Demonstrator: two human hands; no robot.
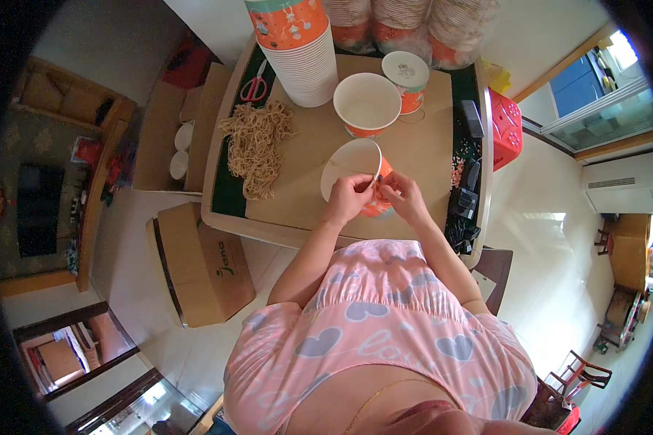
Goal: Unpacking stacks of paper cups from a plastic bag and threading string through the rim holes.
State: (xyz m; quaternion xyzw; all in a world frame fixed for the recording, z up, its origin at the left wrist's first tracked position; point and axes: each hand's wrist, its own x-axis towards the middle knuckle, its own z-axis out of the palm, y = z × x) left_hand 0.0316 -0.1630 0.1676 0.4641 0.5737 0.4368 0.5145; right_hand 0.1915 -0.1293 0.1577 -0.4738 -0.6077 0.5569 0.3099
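Observation:
A paper cup with a white inside and an orange printed outside lies tilted before me, its mouth toward the left. My left hand is closed on its near rim. Against the printed side, the fingertips of my right hand are pinched together; what they hold is too small to make out. A thin cord seems to cross the rim by my fingers. Just beyond stands an upright white cup. Behind it another cup rests upside down, with a loop of cord at its side.
Left on the table are a heap of tan cords, red-handled scissors and a tall cup stack. Bagged cup stacks line the back. Dark small items sit along the right edge. Cardboard boxes stand on the floor at left.

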